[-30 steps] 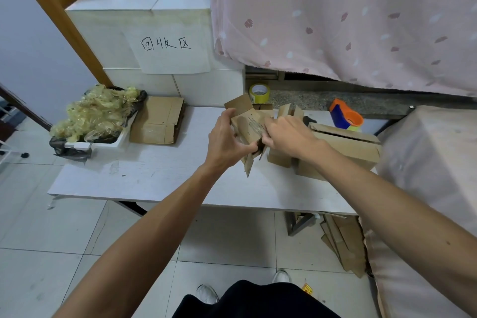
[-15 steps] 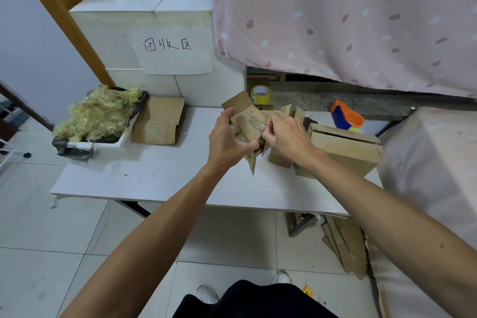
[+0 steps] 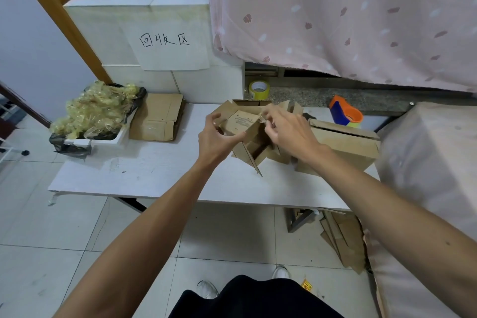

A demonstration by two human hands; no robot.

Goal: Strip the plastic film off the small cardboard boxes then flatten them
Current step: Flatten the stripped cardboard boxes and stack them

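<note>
I hold a small brown cardboard box with open flaps above the white table. My left hand grips its left side, thumb under the front edge. My right hand pinches a strip of clear film at the box's upper right corner. Remnants of film streak the box's top face. More small boxes lie behind and under my right hand, partly hidden.
A bin heaped with yellowish stripped film sits at the table's left. Flattened cardboard lies beside it. A larger box stands at the right, with a tape dispenser and tape roll behind. Cardboard scraps lie under the table.
My right hand has moved from lying over the box to pinching film at its upper right corner. The box has tilted up slightly in my left hand.
</note>
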